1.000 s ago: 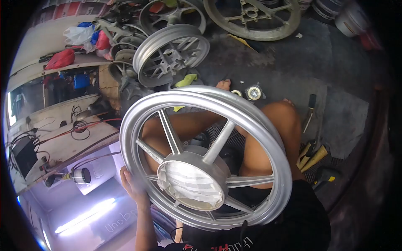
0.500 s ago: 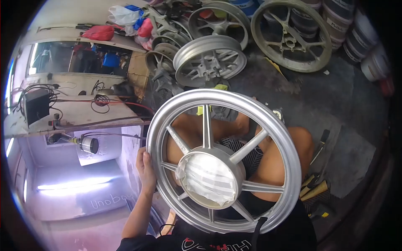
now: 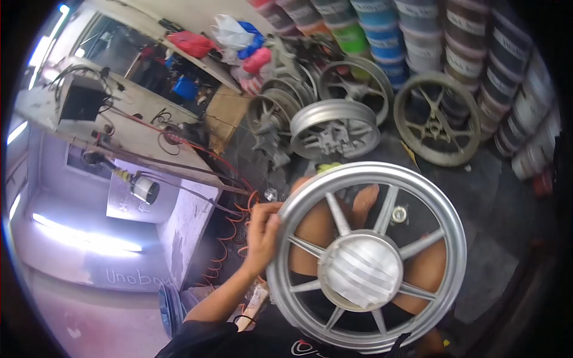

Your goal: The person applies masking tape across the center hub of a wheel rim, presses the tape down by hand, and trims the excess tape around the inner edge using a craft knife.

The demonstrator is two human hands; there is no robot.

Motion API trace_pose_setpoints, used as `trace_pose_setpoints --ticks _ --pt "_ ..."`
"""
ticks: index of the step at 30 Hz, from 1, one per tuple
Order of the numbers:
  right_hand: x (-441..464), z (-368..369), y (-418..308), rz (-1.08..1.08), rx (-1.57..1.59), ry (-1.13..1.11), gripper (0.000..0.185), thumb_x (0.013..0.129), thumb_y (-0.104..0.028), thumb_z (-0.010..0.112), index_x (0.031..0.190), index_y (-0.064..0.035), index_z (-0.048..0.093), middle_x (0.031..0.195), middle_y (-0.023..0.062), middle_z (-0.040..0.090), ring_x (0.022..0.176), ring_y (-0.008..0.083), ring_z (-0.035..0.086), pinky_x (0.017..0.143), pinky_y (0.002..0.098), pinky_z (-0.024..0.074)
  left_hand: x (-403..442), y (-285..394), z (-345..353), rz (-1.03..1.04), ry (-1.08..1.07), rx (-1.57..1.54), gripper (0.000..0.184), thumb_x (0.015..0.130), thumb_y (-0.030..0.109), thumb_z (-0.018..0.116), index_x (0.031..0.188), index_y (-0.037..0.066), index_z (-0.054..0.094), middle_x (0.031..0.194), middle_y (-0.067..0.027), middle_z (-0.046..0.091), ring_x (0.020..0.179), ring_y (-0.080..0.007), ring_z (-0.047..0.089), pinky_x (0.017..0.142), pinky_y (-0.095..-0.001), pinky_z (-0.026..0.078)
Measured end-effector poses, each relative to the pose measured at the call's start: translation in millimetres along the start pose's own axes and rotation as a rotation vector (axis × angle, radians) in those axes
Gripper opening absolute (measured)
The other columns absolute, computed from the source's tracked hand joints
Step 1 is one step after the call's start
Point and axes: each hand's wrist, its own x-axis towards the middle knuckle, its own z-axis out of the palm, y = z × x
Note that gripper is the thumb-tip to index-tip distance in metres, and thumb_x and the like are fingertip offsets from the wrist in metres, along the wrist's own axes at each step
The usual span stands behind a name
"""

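Observation:
A silver spoked motorcycle wheel (image 3: 456, 253) stands tilted in front of my body, over my bent legs. Strips of whitish masking tape (image 3: 361, 271) cover its round hub. My left hand (image 3: 262, 232) grips the wheel's left edge, fingers curled over the outer rim. I do not make out my right hand; the wheel and my dark shirt take up the lower right. Through the spokes show my legs, a bare foot and a small round metal-edged thing (image 3: 399, 214) on the floor.
More wheels, one silver (image 3: 334, 122) and one dull grey (image 3: 471, 131), lie or lean ahead. Stacked labelled paint tubs (image 3: 382, 42) line the back. At left are a lit booth with a tube light (image 3: 83, 235), a spray gun (image 3: 142, 188) and a coiled orange hose (image 3: 221, 256).
My view has tilted and turned, bringing more paint tubs into sight. The wheel has turned, its spokes now at other angles, and my left hand sits higher, its fingers further over the rim.

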Motion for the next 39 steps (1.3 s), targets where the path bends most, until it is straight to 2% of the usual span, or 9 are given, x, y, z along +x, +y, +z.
trace_pose_setpoints --ticks 3,7,10,13,16,20,27,36,39 --pt "-56.5 -17.5 36.0 0.147 0.128 0.027 0.040 0.103 -0.019 0.059 0.135 0.0066 0.058 0.141 0.0186 0.056 0.128 0.0229 0.053 0.109 0.0364 0.0402 0.5 -8.3 6.1 0.002 0.012 -0.118 0.027 0.099 0.014 0.064 0.120 -0.001 0.061 0.107 -0.0094 0.055 0.101 -0.0188 0.055 0.091 -0.0316 0.044" --pt "-140.7 -37.1 57.6 0.184 0.278 0.198 0.043 0.103 -0.019 0.059 0.137 0.0071 0.057 0.145 0.0196 0.055 0.132 0.0237 0.053 0.112 0.0370 0.0401 8.1 7.3 2.8 0.321 0.023 0.092 0.034 0.089 0.015 0.075 0.116 0.000 0.061 0.106 -0.0134 0.056 0.098 -0.0287 0.056 0.089 -0.0370 0.045" --pt "-201.2 -47.4 6.4 -0.078 0.277 0.475 0.044 0.103 -0.019 0.059 0.138 0.0075 0.056 0.148 0.0203 0.055 0.135 0.0243 0.053 0.114 0.0375 0.0400 7.4 25.6 -1.0 0.481 -0.023 0.101 0.032 0.084 0.011 0.077 0.111 0.001 0.063 0.104 -0.0145 0.059 0.099 -0.0294 0.057 0.090 -0.0385 0.046" --pt "-268.0 -31.9 -123.0 -0.387 0.049 0.864 0.027 0.103 -0.015 0.058 0.111 0.0049 0.075 0.123 0.0086 0.062 0.113 0.0179 0.061 0.099 0.0299 0.0476 9.3 61.9 10.8 0.494 -0.208 -0.157 0.028 0.080 0.006 0.077 0.104 0.000 0.065 0.103 -0.0163 0.062 0.095 -0.0302 0.061 0.084 -0.0379 0.049" --pt "-318.7 0.5 -213.6 -0.764 0.053 0.897 0.025 0.103 -0.013 0.058 0.109 0.0031 0.076 0.132 0.0125 0.058 0.109 0.0188 0.063 0.090 0.0303 0.0522 3.9 113.5 26.8 0.741 -0.412 -0.257 0.027 0.077 0.001 0.078 0.101 -0.003 0.066 0.101 -0.0193 0.067 0.091 -0.0323 0.066 0.079 -0.0382 0.053" --pt "-347.3 52.6 -265.2 -1.041 -0.286 0.918 0.020 0.095 -0.012 0.065 0.104 -0.0012 0.079 0.116 0.0151 0.067 0.102 0.0266 0.068 0.088 0.0348 0.0536 -14.0 158.7 36.8 1.021 -0.589 -0.340 0.044 0.072 0.008 0.087 0.111 0.000 0.070 0.110 -0.0165 0.069 0.093 -0.0296 0.067 0.079 -0.0373 0.054" --pt "-346.2 102.5 -290.3 -1.246 -0.497 0.711 0.013 0.087 -0.004 0.069 0.096 0.0027 0.075 0.114 0.0149 0.067 0.094 0.0262 0.069 0.081 0.0363 0.0558 -22.7 180.0 15.3 1.014 -0.523 -0.235 0.056 0.071 0.013 0.090 0.123 0.005 0.070 0.118 -0.0155 0.066 0.097 -0.0275 0.065 0.080 -0.0369 0.052" --pt "-333.4 119.3 -299.6 -1.293 -0.570 0.715 0.021 0.074 -0.002 0.085 0.091 -0.0003 0.072 0.108 0.0150 0.069 0.094 0.0304 0.068 0.080 0.0392 0.0552 -22.4 168.3 10.3 0.878 -0.503 -0.242 0.019 0.081 -0.005 0.078 0.099 0.001 0.073 0.091 -0.0116 0.067 0.081 -0.0250 0.070 0.070 -0.0343 0.055" --pt "-314.8 126.2 -293.7 -1.288 -0.502 0.775 0.028 0.070 -0.002 0.088 0.088 -0.0028 0.067 0.107 0.0157 0.069 0.094 0.0311 0.068 0.079 0.0387 0.0556 -16.1 150.0 22.8 0.823 -0.584 -0.231 0.017 0.086 -0.001 0.074 0.102 0.000 0.069 0.096 -0.0136 0.065 0.082 -0.0322 0.070 0.075 -0.0405 0.055"
